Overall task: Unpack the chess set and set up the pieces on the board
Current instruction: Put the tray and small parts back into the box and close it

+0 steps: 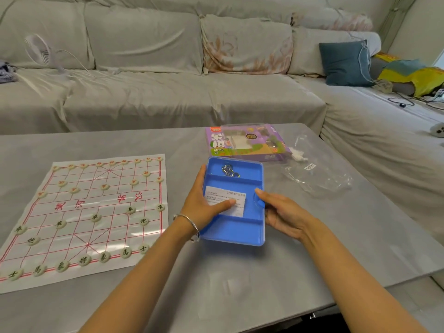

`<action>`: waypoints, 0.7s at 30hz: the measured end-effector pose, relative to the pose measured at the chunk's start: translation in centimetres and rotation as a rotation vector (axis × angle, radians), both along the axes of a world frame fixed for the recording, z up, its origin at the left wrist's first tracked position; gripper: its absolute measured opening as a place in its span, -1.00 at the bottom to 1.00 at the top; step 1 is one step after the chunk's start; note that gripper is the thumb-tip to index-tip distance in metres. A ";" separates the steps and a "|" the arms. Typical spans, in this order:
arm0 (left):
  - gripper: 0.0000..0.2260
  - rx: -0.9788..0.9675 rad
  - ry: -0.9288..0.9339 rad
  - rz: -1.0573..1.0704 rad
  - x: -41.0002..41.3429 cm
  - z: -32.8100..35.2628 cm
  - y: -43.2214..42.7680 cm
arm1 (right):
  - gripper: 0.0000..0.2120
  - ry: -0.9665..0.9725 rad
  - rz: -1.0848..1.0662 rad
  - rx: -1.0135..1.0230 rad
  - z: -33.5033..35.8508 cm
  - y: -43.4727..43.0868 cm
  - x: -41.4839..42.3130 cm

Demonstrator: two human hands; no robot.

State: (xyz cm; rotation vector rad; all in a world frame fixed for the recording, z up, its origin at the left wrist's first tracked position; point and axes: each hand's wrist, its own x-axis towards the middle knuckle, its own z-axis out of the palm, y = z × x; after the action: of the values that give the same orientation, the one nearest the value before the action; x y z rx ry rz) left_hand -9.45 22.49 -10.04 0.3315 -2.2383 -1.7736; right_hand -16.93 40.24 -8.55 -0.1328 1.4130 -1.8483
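Item: blue tray (235,229), on the grey table (240,284), just right of the board (101,203).

L hand (204,207): clamped on the tray's left rim, thumb laid flat on a white paper slip (237,197) in the middle compartment. Bracelet (189,222) on that wrist.

R hand (286,215): pinching the right rim, thumb on top, fingers curled under the edge.

Tray contents: far compartment holds small metal bits, poss. rings (229,170), too blurred to confirm. Near compartment shows bare plastic. No pcs seen in the tray.

Board: flat on the table. Chess pieces (130,209) stand on both halves, red-lettered far side, dark-lettered near side.

Other: purple box (216,143) just behind the tray. Clear plastic bag (319,179) to its right, apart from it.

Assessment: unpacking looks complete and set-up is far along. Step in hand is checking or clearing the emptied tray.

Next move calls for setting the tray aside w/o nudging the board sheet, then checking each piece against its start point.
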 end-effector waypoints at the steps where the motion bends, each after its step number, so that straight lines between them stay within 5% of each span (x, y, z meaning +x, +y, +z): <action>1: -0.14 -0.022 -0.013 -0.026 0.0 0.3 -0.6 | -0.70 -0.001 0.017 0.009 0.0 -0.2 -0.1; 17: -0.18 0.016 -0.053 0.001 -0.1 0.2 -0.7 | -0.82 0.108 -0.047 0.137 0.0 -0.9 0.5; 21: -0.14 -0.022 -0.014 0.009 -1.8 0.9 -0.3 | -0.70 0.110 -0.038 0.071 0.2 0.0 -1.0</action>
State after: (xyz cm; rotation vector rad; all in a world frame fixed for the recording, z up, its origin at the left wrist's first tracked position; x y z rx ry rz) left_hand -11.23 22.22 -9.15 0.3504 -2.2608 -1.7463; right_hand -17.91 40.27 -8.35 -0.1752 1.5654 -1.8435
